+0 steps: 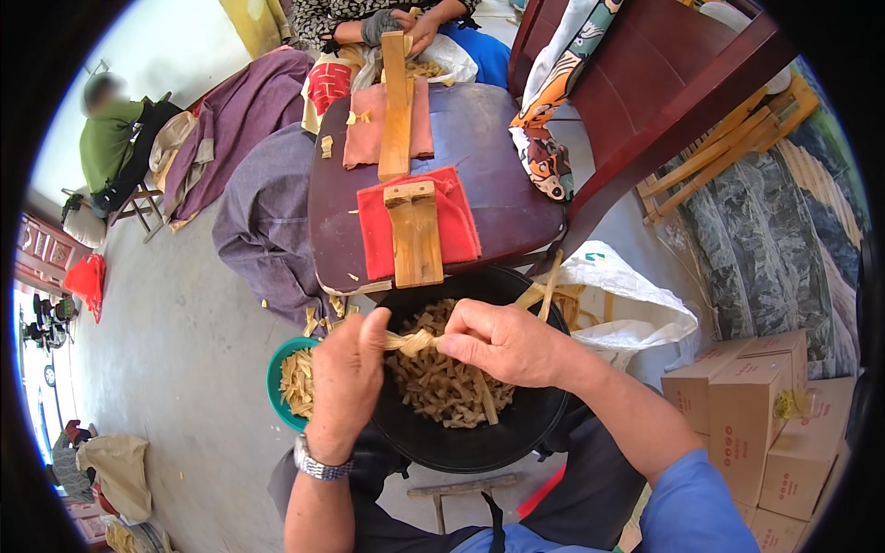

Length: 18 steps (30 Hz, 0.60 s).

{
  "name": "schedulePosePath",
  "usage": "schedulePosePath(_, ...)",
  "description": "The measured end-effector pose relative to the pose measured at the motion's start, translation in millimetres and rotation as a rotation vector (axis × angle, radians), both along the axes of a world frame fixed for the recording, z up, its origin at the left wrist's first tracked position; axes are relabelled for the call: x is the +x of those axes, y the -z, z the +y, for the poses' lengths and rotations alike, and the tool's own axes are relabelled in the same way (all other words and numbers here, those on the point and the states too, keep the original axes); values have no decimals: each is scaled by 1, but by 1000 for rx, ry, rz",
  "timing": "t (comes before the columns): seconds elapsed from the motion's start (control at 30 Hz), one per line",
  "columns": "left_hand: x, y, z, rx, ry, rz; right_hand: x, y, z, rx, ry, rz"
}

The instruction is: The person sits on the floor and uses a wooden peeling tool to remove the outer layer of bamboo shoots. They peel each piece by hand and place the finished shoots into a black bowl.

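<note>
Above a black tub [467,446], a knotted pale-yellow strip [415,343] is pulled between both hands. My left hand [346,373], with a metal-band watch on its wrist, grips one end. My right hand [498,342] pinches the other side of the knot between thumb and fingers. Many short pieces of the same yellowish material [449,397] lie in the tub below. Beside my left hand stands a teal bowl [275,377] of paler flat pieces, partly hidden by that hand. Just beyond the tub, a wooden block [417,238] rests on a red cloth [377,245] on a chair seat.
A dark red chair [494,131] bears another wooden piece [394,117] on a pink cloth. A person's hands [418,27] work behind it. At right are a white sack [622,297] with long strips and stacked cardboard boxes [747,408]. Another person [107,145] sits at far left.
</note>
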State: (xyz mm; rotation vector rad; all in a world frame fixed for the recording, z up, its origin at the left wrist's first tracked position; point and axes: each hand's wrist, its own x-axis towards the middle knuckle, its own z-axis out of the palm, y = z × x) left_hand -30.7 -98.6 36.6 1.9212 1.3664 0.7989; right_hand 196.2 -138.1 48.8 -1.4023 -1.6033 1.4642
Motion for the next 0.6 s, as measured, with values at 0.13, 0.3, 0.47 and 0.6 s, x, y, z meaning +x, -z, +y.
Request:
schedulePosePath(0.13, 2, -8, 3, 203, 308, 29, 0, 12, -3, 173, -2, -100)
schedulePosePath(0.3, -4, 9, -9, 271, 556, 379, -3, 28, -12, 474, -197, -411)
schedulePosePath(0.47, 8, 14, -19, 135, 558, 367, -15, 41, -16, 621, -272, -429)
schedulePosePath(0.6, -6, 17, -25, -297, 670, 239, -12, 38, -20, 532, -359, -311)
